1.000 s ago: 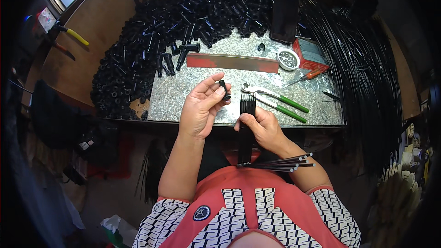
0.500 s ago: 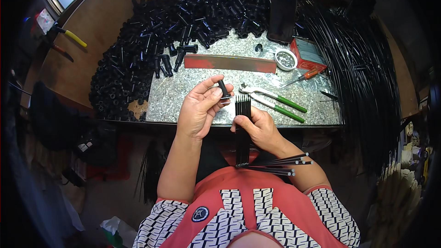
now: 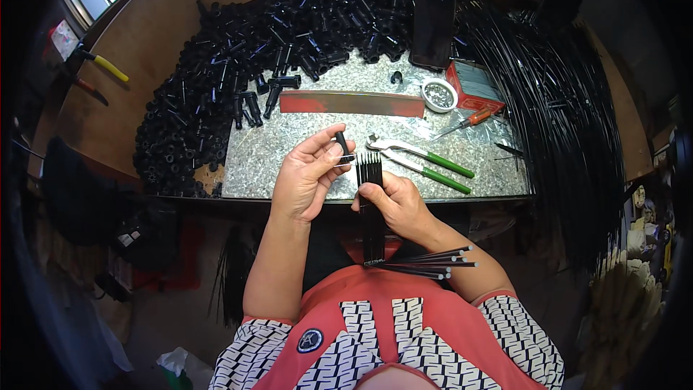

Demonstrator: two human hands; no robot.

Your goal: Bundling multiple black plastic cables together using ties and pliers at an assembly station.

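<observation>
My left hand [image 3: 307, 177] pinches a small black plastic tube [image 3: 341, 142] between thumb and fingers. Thin, pale, wire-like bits show by the tube's lower end, too small to make out. Close on its right, my right hand [image 3: 401, 206] is wrapped round a flat bundle of black rods [image 3: 372, 231]. Narrow silvery tips stand in a row at the bundle's top, beside my left fingertips. Near my lap, several thicker dark rods with grey round ends [image 3: 433, 263] fan out to the right from the bundle's lower end.
Green-handled pincers [image 3: 426, 162] lie just beyond my right hand. Behind are a red-edged metal strip [image 3: 352, 103], a white dish of small metal bits [image 3: 439, 94], a screwdriver [image 3: 478, 116] and a phone [image 3: 432, 29]. Black plastic parts [image 3: 209, 79] heap left; long black rods [image 3: 563, 101] hang right.
The whole view has shifted slightly, so the bench appears farther left. Both hands keep nearly the same places and holds, and the small tube has turned a little in my left fingers.
</observation>
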